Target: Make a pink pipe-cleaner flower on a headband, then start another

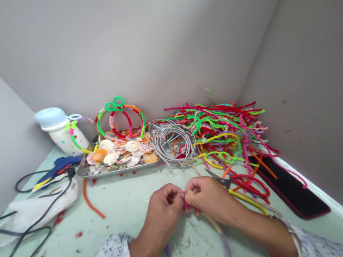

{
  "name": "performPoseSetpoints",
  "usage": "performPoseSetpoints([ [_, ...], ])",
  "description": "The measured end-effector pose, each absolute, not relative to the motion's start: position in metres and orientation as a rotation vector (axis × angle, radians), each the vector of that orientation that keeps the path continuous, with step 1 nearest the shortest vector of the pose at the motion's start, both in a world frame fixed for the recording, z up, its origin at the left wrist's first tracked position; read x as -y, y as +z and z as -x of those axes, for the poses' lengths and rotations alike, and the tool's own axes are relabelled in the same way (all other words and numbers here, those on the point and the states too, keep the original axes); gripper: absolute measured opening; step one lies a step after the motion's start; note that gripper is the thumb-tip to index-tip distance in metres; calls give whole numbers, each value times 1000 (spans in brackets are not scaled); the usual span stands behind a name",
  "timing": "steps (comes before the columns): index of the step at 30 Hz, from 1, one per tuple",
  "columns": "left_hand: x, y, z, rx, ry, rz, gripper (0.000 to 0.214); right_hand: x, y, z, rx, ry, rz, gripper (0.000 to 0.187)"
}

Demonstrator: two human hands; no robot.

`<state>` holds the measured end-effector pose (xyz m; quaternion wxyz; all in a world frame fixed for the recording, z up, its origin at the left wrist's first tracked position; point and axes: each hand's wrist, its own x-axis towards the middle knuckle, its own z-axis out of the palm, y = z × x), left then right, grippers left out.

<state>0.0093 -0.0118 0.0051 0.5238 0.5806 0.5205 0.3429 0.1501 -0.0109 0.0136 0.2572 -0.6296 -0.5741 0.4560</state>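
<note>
My left hand [167, 203] and my right hand [206, 195] meet over the middle of the table, each closed in a pinch. Between their fingertips is a small twisted piece of pink pipe cleaner [186, 207]. A wrapped hoop [227, 248], banded in cream, purple and green, runs down from under both hands toward the front edge; its top is hidden by my fingers. Beside my right hand lie red-handled scissors [249, 183], blades pointing up and left. A yellow pipe-cleaner-covered strip [248, 200] passes behind my right forearm.
A metal tray [119, 170] holds seashells, with finished-looking wrapped hoops [141, 115] standing on it. Right of it are a grey wire coil [174, 143] and a heap of pipe cleaners [224, 130]. A dark phone-like slab [297, 193], bottle [64, 137] and black cable [21, 234] flank the sides.
</note>
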Motion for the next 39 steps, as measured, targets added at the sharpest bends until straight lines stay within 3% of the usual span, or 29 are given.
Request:
performPoseSetpoints([
  [10, 10, 2, -8, -1214, 818, -1365, 12, 13, 16, -148, 1542, 1238, 1720, 9],
  [17, 2, 2, -4, -1094, 830, -1183, 16, 1, 46, -181, 1632, 1639, 1472, 12],
  [29, 4, 5, -6, -1044, 776, -1162, 18, -3, 28, -181, 1683, 1478, 1423, 16],
  [39, 5, 9, -8, -1030, 793, -1093, 14, -5, 17, -178, 1589, 1566, 1508, 16],
])
